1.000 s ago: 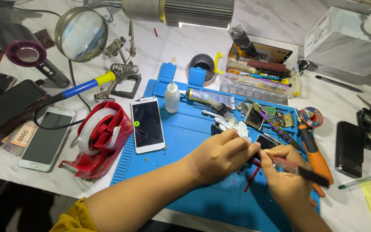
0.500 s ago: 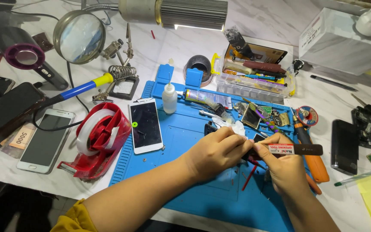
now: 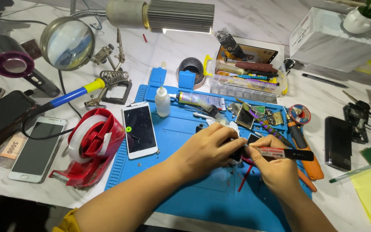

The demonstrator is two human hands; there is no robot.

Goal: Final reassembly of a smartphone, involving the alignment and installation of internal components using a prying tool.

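My left hand point(image 3: 207, 148) is curled over a small black part point(image 3: 237, 153) on the blue work mat point(image 3: 181, 189), pinching it in the fingers. My right hand point(image 3: 273, 167) grips a black tool with a red-and-white label point(image 3: 282, 153), its tip pointing left into that part. The part is mostly hidden by my fingers. A red stick point(image 3: 245, 177) lies on the mat just under both hands. A white phone point(image 3: 139, 129) lies face up on the mat, to the left of my left hand.
A red tape dispenser point(image 3: 92, 144) and another white phone point(image 3: 38, 148) sit left of the mat. A small glue bottle point(image 3: 162, 102), an orange screwdriver point(image 3: 303, 146), a parts tray point(image 3: 245, 79), a magnifier point(image 3: 67, 43) and a lamp point(image 3: 168, 15) ring the back. A black phone point(image 3: 338, 143) lies right.
Both hands stay together over the small part. My right hand has turned the labelled tool so it lies level, tip toward the part. The view has shifted slightly.
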